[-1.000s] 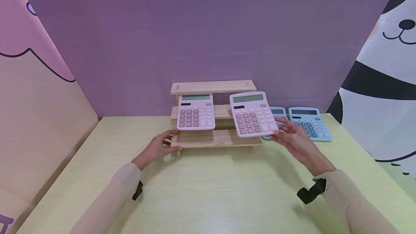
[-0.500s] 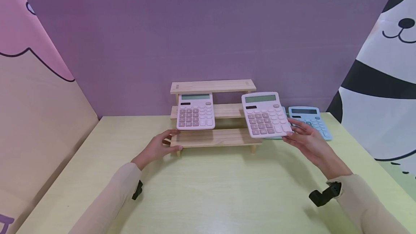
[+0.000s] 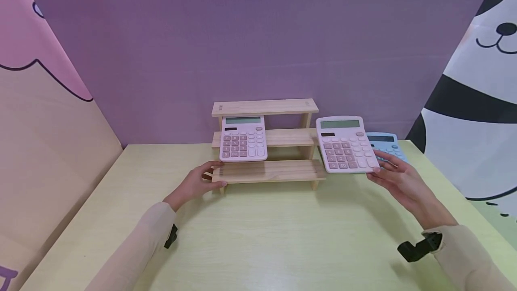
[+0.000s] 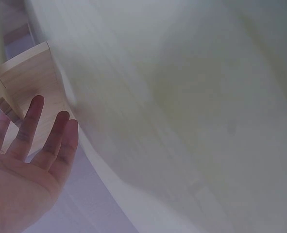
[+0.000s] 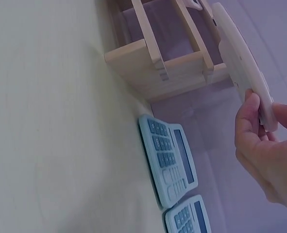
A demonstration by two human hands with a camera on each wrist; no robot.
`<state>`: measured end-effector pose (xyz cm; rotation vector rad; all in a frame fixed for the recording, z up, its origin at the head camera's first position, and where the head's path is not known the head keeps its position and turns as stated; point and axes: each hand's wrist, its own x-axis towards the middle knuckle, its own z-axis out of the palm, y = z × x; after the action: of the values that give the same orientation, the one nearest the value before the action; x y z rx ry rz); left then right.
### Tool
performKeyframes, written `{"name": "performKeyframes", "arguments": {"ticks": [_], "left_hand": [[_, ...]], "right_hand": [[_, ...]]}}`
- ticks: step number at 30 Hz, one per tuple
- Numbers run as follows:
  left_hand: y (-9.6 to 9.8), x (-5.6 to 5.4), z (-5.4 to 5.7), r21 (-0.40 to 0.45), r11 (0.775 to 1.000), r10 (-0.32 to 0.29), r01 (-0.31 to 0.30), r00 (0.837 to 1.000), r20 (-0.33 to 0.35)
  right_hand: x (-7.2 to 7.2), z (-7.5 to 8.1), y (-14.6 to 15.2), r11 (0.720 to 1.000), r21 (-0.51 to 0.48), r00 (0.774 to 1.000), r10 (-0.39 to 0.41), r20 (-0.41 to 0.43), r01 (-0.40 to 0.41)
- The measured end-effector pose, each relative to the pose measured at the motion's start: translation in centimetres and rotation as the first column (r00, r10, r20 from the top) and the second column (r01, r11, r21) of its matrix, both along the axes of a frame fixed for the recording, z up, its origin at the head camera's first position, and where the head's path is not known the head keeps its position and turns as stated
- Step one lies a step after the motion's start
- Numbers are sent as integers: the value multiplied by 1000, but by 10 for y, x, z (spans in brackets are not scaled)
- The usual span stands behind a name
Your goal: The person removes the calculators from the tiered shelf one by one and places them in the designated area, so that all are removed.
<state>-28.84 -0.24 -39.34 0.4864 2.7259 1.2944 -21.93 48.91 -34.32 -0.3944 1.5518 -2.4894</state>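
Note:
In the head view a three-tier wooden shelf rack [image 3: 266,172] stands on the table. My left hand [image 3: 195,184] grips the left end of its lowest board, thumb at the front edge and a finger at the back; the left wrist view shows the other fingers fairly straight beside the board. A pink calculator [image 3: 243,140] leans on the rack's left half. My right hand [image 3: 405,185] pinches a second pink calculator [image 3: 345,145] by its lower right corner, in the air just right of the rack. In the right wrist view this calculator [image 5: 247,68] appears edge-on.
Two blue calculators [image 5: 167,162] [image 5: 188,218] lie side by side on the table [image 3: 258,237], right of the rack; the held calculator hides one in the head view. A purple backdrop [image 3: 258,39] rises behind the table.
My right hand has carried the pink calculator rightward, off the front of the rack to beside its right end. My left hand and the leaning calculator have stayed put.

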Motion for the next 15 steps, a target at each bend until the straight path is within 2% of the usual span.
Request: {"name": "performKeyframes", "arguments": {"ticks": [15], "left_hand": [[-1,-1,-1,5,1000,-4,4,1000,1]], "right_hand": [[8,-19,20,998,-58,999,36,32,-34]]}}
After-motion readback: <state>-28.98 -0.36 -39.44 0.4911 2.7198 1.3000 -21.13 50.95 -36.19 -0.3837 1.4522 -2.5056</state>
